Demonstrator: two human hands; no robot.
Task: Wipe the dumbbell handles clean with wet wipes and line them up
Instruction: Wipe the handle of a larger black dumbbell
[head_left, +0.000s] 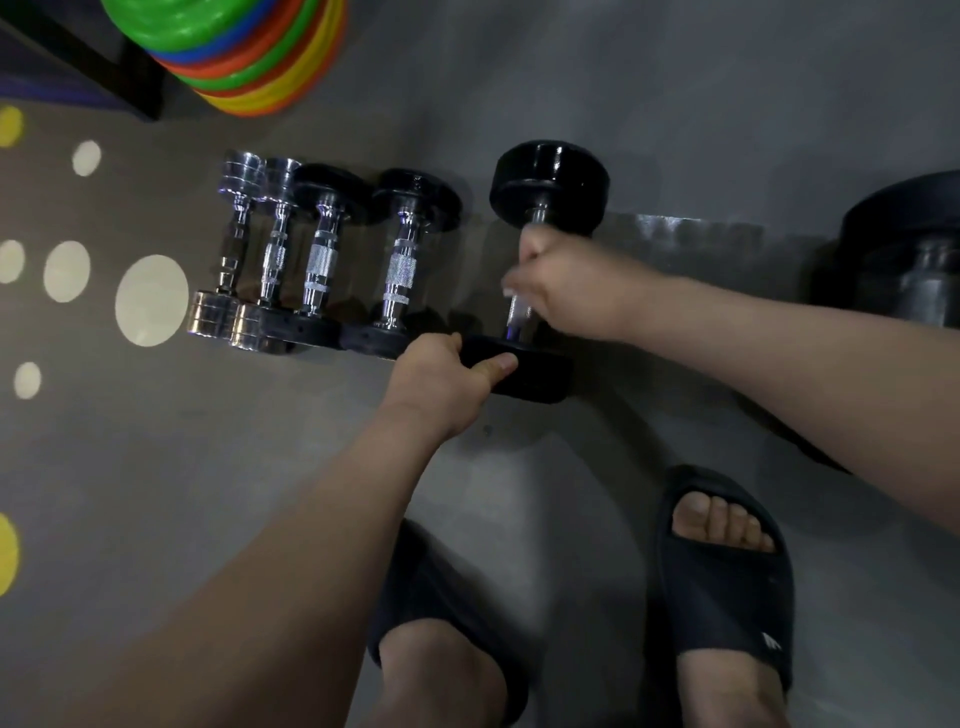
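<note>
The grey floor (675, 104) fills the view. At 3 o'clock a large dark dumbbell (904, 260) lies well apart from the rest, and at 11 o'clock sits a stack of coloured rings (234, 47). At 5 and 6 o'clock are the person's feet in black slippers (727, 587).

Four smaller dumbbells form a row (322, 254) at 9 to 10 o'clock, side by side, handles running toward 12. Just right of them, at the centre, lies the black dumbbell (550, 182), parallel to the row with a gap before the nearest one.

The right hand (566, 286) is wrapped round its handle. A pale smear at the fingers may be the wet wipe, but it is too blurred to tell. The left hand (441, 379) grips the rim of the near head, thumb on top.

The round heads could roll if the left hand loosens while the right rubs. A roll toward 9 would knock the row askew. If the dumbbell is lifted by the damp handle it could slip, and the toes at 5 o'clock lie open beneath it. The left thumb also risks a pinch against the neighbouring head.
</note>
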